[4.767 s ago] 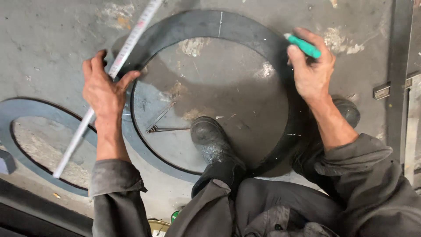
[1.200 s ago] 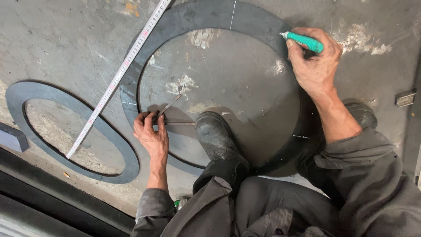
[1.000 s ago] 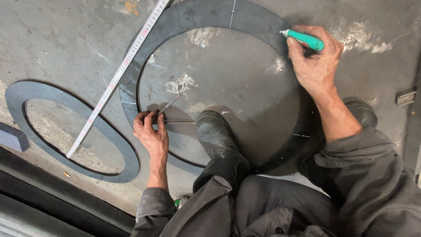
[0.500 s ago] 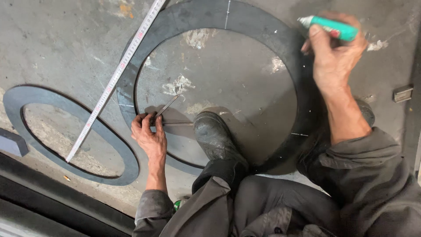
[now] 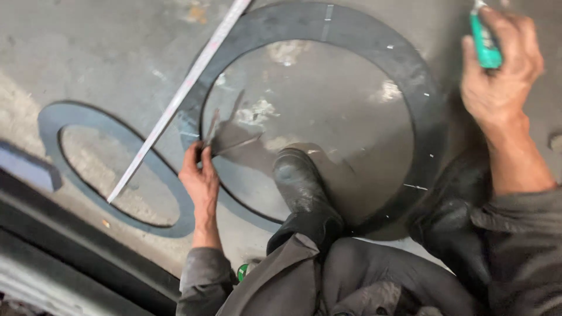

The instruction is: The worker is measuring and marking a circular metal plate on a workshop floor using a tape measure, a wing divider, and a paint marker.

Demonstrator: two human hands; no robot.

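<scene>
A large dark flat ring (image 5: 424,117) lies on the concrete floor. My left hand (image 5: 199,175) grips a thin metal divider-like tool (image 5: 229,136) at the ring's left inner edge; the tool is blurred and lifted off the floor. My right hand (image 5: 497,76) is raised past the ring's upper right side, closed around a teal marker (image 5: 485,44). My dark boot (image 5: 298,181) stands inside the ring, on its near part. A long white measuring tape (image 5: 175,108) lies slantwise across the ring's left side.
A smaller dark ring (image 5: 55,117) lies on the floor at the left, under the tape's lower end. My other boot (image 5: 451,225) rests at the big ring's lower right edge. A dark ledge (image 5: 70,257) runs along the lower left. A green object (image 5: 242,272) peeks out by my left sleeve.
My left hand has taken hold of the metal tool and raised it off the floor. My right hand with the marker has moved up and right, off the ring.
</scene>
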